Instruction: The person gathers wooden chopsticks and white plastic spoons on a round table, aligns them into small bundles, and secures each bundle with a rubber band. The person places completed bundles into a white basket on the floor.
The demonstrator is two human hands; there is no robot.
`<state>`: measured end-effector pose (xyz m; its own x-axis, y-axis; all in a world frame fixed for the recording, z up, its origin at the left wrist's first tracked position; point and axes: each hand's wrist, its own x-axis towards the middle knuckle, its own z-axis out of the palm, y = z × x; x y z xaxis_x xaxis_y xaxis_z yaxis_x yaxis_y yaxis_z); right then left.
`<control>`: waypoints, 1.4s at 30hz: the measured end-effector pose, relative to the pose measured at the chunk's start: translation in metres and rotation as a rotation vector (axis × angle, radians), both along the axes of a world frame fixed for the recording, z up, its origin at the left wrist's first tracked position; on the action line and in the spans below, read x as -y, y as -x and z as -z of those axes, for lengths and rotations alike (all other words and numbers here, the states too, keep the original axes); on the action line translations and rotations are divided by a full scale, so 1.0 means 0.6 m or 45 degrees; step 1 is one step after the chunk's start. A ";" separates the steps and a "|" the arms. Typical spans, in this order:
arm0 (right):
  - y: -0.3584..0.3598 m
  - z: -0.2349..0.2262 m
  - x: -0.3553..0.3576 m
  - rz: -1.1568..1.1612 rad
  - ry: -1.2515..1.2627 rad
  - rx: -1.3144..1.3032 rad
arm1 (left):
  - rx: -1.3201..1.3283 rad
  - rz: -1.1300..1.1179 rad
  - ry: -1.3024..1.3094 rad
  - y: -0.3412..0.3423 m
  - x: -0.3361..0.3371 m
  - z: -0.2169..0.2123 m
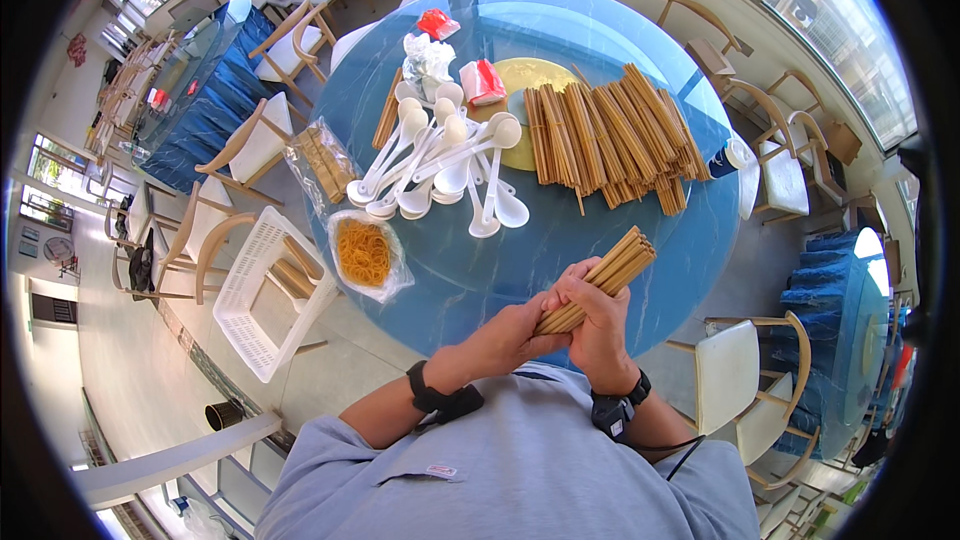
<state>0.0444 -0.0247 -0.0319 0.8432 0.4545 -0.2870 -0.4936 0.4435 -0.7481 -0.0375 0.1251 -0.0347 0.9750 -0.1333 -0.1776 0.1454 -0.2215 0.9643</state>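
A bundle of wooden chopsticks (606,275) is gripped between both hands near my body, tilted up to the right. My left hand (523,328) closes around its lower end. My right hand (598,325) wraps the bundle from the right, fingers pressed over it. Beyond them, a large pile of chopsticks (610,135) lies on the round blue table (480,285). Left of that pile are several white ladles and spoons (440,155) heaped together. A plastic bag of yellow rubber bands (366,252) rests near the table's left edge.
A clear packet of wooden sticks (322,165), crumpled white plastic (428,60) and red-and-white packs (483,82) sit on the table. A white plastic basket (262,290) stands on a chair at the left. Chairs (727,370) surround the table; a blue cup (728,157) stands at its right edge.
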 end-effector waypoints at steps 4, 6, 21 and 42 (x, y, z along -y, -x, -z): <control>-0.009 0.007 0.001 0.089 -0.003 -0.153 | -0.313 0.177 0.212 0.004 -0.004 0.025; -0.015 0.013 0.001 0.103 -0.013 -0.227 | -0.366 0.244 0.280 0.012 -0.014 0.029; -0.036 0.061 0.037 -0.181 0.289 0.256 | -0.382 -0.007 0.575 -0.030 0.019 0.032; 0.036 0.108 0.007 -0.740 0.673 0.005 | 0.019 -0.990 1.287 -0.159 -0.084 0.103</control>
<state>0.0228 -0.0287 -0.0966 0.5135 0.6272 -0.5857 -0.5346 -0.3001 -0.7900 0.0578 0.1753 -0.0962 0.8577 0.4027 -0.3196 -0.1064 0.7472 0.6560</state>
